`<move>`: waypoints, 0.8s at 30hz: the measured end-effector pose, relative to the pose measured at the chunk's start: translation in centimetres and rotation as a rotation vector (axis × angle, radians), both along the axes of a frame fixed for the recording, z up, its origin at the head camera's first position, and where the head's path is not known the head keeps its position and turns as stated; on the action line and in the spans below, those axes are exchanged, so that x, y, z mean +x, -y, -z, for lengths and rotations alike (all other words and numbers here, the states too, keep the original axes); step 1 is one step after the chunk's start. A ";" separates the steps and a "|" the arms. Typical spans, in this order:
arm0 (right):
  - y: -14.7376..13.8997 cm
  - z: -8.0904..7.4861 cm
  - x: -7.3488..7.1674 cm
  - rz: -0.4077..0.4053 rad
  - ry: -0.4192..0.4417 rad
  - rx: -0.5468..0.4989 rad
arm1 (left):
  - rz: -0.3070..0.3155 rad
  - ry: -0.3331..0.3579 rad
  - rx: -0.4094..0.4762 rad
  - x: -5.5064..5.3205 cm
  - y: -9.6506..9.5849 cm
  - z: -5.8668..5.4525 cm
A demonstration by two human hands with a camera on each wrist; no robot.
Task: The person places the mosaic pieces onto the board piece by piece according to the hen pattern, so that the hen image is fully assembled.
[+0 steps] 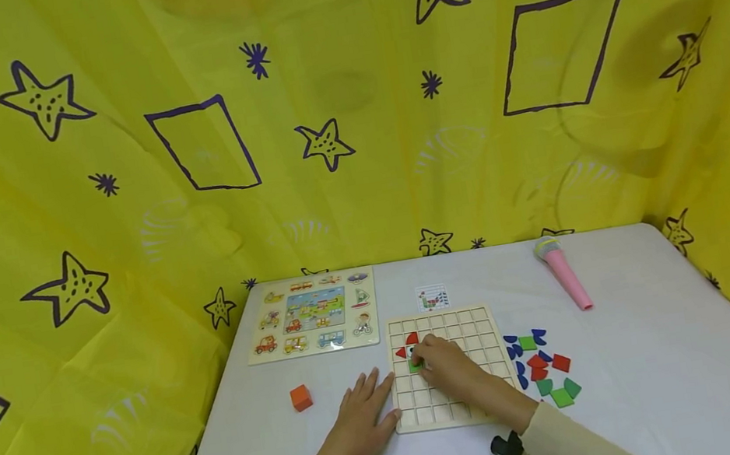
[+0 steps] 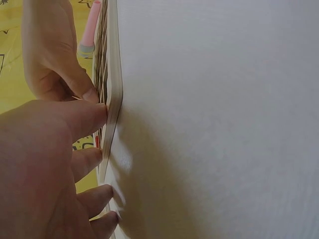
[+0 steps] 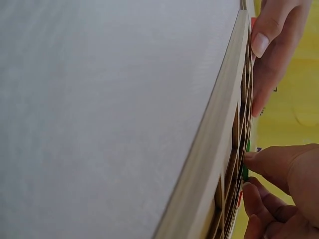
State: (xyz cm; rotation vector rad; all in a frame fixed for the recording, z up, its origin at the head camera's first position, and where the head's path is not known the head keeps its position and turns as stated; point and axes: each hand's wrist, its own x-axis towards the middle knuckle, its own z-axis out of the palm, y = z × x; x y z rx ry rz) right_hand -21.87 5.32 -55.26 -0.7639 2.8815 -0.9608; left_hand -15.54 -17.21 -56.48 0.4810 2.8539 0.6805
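Note:
A wooden grid board (image 1: 463,406) lies on the table. My right hand (image 1: 454,367) is over its upper left cells and pinches a green piece (image 3: 245,172) between thumb and fingertip, at the grid. Next to those fingers, a red quarter-round piece (image 1: 412,338) and a red triangle (image 1: 401,352) sit in cells. A piece with a dark dot is partly hidden by the fingers. My left hand (image 1: 361,425) rests flat with its fingers spread, and its thumb and fingertips touch the board's left edge.
Several loose blue, red and green pieces (image 1: 562,397) lie right of the board. Behind it is a small pattern card (image 1: 432,298). A vehicle picture puzzle (image 1: 371,340) lies at the back left, an orange cube (image 1: 301,398) at the left, a pink toy microphone (image 1: 567,278) at the back right.

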 end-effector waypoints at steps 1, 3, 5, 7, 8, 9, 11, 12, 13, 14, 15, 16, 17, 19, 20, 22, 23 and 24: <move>0.0 0.0 0.0 -0.002 -0.006 0.001 | 0.001 -0.001 0.000 0.0 0.0 0.0; -0.1 0.1 0.0 -0.007 -0.020 0.002 | 0.002 -0.004 0.000 -0.1 0.0 0.1; -0.1 0.1 0.0 -0.016 -0.027 0.000 | 0.006 -0.009 -0.002 -0.1 0.0 0.2; -0.2 0.2 0.0 -0.027 -0.030 0.002 | 0.006 -0.009 -0.003 -0.1 0.0 0.2; -0.3 0.2 -0.1 -0.031 -0.033 0.005 | 0.006 -0.009 -0.004 -0.1 0.0 0.2; -0.3 0.2 -0.1 -0.036 -0.035 0.006 | 0.006 -0.008 -0.005 -0.1 0.0 0.2; -0.4 0.3 -0.2 -0.043 -0.034 0.009 | 0.002 -0.004 -0.008 -0.1 0.0 0.3; -0.5 0.2 -0.2 -0.045 -0.033 0.013 | 0.003 -0.005 -0.010 -0.1 0.0 0.2; -0.6 0.2 -0.3 -0.045 -0.027 0.011 | 0.002 -0.003 -0.014 -0.1 0.0 0.2; -0.7 0.1 -0.3 -0.048 -0.021 0.012 | 0.002 -0.004 -0.016 -0.1 0.0 0.2; -0.9 0.1 -0.3 -0.052 -0.017 0.009 | 0.002 -0.003 -0.017 -0.1 0.0 0.2; -1.1 0.1 -0.3 -0.051 -0.010 0.014 | 0.001 -0.004 -0.016 -0.1 0.0 0.2; -1.3 0.0 -0.3 -0.049 -0.002 0.018 | 0.000 -0.001 -0.015 -0.1 0.0 0.2; -1.9 -0.1 -0.3 -0.036 0.012 0.021 | -0.003 0.003 -0.011 0.0 -0.1 0.2; -2.2 -0.2 -0.3 -0.026 0.018 0.024 | -0.005 0.004 -0.009 0.0 -0.1 0.2; -3.1 -0.3 -0.3 0.008 0.040 0.027 | -0.008 0.007 -0.004 0.0 -0.1 0.2; -3.6 -0.3 -0.3 0.028 0.050 0.025 | -0.010 0.010 -0.003 0.0 -0.1 0.2; -4.2 -0.3 -0.3 0.048 0.063 0.022 | -0.011 0.012 -0.002 0.0 -0.1 0.1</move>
